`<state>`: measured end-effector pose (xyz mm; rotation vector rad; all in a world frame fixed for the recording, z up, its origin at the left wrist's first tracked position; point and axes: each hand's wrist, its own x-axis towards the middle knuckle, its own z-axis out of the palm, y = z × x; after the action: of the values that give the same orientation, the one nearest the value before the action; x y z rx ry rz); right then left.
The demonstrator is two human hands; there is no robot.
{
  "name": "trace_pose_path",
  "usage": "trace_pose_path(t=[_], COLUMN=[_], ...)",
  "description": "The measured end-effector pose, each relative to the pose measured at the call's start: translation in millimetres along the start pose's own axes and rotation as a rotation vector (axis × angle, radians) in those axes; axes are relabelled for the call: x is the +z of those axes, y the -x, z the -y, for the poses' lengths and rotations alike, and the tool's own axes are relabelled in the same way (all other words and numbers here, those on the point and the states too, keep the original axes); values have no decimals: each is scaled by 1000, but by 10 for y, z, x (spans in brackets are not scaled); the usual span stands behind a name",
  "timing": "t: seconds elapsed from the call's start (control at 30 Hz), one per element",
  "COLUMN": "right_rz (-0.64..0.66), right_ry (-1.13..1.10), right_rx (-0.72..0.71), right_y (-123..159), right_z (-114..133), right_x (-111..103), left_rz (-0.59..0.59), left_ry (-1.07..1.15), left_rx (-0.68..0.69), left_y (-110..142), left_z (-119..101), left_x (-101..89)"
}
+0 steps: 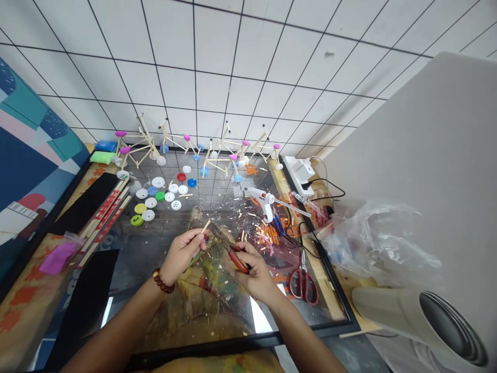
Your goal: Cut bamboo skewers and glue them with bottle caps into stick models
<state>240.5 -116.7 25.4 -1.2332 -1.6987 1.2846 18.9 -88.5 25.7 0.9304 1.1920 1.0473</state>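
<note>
My left hand (183, 256) pinches a short thin wooden stick (206, 226), its free end pointing up and to the right. A beaded bracelet circles that wrist. My right hand (252, 268) is wrapped around the red handles of a pair of pliers (224, 241). The plier jaws are close to the stick; whether they touch it I cannot tell. Small wood chips and stick pieces lie scattered on the glass tabletop (155, 290) around both hands. Several bottle caps (170, 197) in white, green, blue, red and yellow lie beyond my left hand.
Small bike-like stick models with cap wheels (225, 160) line the back edge. A white glue gun (265, 202) lies right of centre, near red-handled scissors (303, 285) and a power strip (300, 176). Wooden strips (104, 223) and a pink packet (60, 257) are at left.
</note>
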Motion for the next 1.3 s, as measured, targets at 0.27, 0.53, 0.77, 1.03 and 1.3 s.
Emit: trace_pose_path(t=[0.27, 0.53, 0.77, 1.03, 1.3], right_rz=[10, 14, 17, 25, 57], right_ry=[-12, -4, 9, 25, 18], right_rx=[4, -6, -16, -25, -17], right_y=[6, -15, 1, 6, 8], right_z=[18, 41, 35, 38, 34], right_x=[-1, -8, -6, 5, -18], left_rz=[14, 16, 10, 12, -43], left_ry=[-18, -12, -9, -7, 76], left_rx=[5, 5, 18, 28, 18], left_y=[-13, -14, -19, -33, 12], left_z=[18, 10, 42, 85, -17], left_x=[-13, -8, -15, -31, 16])
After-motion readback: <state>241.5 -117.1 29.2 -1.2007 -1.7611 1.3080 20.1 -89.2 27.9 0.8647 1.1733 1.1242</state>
